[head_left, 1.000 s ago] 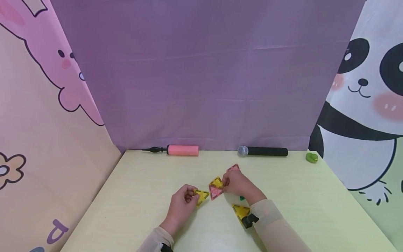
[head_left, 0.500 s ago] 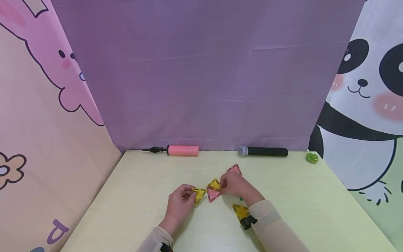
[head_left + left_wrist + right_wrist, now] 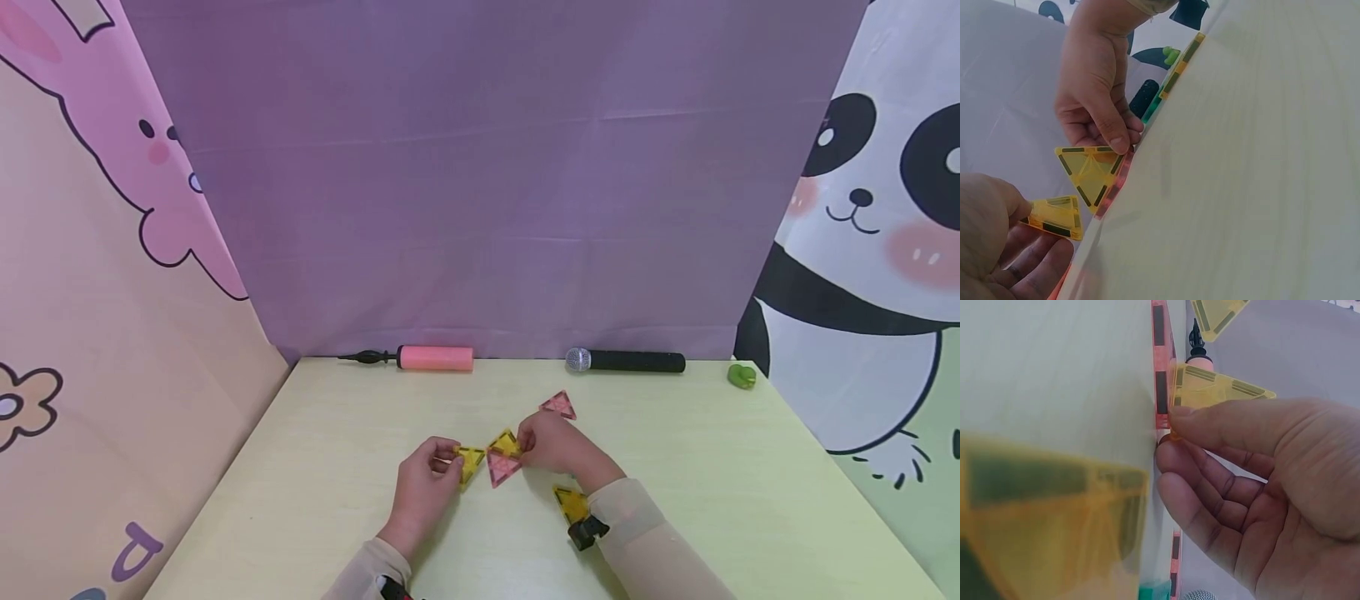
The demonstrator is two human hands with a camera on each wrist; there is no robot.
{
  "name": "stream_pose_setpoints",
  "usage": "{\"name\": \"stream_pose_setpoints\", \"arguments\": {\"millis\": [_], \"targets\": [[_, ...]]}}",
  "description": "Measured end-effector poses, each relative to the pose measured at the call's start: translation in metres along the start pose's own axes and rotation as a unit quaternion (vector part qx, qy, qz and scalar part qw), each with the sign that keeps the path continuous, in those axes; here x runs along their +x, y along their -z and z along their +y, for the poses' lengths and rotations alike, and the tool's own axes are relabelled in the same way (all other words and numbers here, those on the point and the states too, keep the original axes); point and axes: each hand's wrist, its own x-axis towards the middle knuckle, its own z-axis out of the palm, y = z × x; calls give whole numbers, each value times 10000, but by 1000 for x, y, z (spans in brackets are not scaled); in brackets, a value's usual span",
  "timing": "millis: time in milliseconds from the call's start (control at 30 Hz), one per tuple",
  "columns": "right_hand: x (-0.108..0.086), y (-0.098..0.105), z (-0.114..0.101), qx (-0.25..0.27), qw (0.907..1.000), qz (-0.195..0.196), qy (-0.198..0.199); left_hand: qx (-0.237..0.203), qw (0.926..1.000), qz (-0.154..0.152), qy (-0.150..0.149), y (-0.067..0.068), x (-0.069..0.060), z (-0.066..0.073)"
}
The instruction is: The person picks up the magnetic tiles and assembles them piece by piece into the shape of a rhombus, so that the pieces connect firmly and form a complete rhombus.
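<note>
My left hand (image 3: 425, 493) pinches a yellow triangular tile (image 3: 468, 465) between thumb and fingers, just left of a pink triangular tile (image 3: 503, 467). The pink tile lies on the table. A second yellow triangle (image 3: 1090, 174) stands up from it along one edge in the left wrist view. My right hand (image 3: 558, 451) pinches this standing yellow tile at its lower corner, with the thumb (image 3: 1194, 425) on it in the right wrist view. In the left wrist view, a gap separates the left hand's tile (image 3: 1055, 215) from the standing one.
Another pink triangle (image 3: 558, 404) lies behind my right hand. A yellow tile (image 3: 572, 503) sits beside the right sleeve, and a green piece (image 3: 1155, 591) is partly hidden. Along the table's back edge lie a pink pump (image 3: 436, 358), a microphone (image 3: 636, 361) and a green object (image 3: 742, 377).
My right hand has moved slightly left and toward the front, and the pink tile with its yellow one has shifted with it. My left hand with its tile has moved slightly left.
</note>
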Motion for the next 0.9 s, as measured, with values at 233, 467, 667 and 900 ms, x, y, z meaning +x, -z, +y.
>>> {"name": "stream_pose_setpoints", "arguments": {"millis": [233, 467, 667, 900], "targets": [[-2, -2, -5, 45, 9999, -55, 150, 89, 9999, 32, 51, 0, 1, -1], [-2, -4, -8, 81, 9996, -172, 223, 103, 9999, 33, 54, 0, 0, 0], [-1, -5, -12, -48, 9995, -217, 214, 85, 10000, 3, 33, 0, -1, 1], [-2, -6, -15, -83, 9995, -250, 200, 107, 9999, -26, 49, 0, -1, 1]]}}
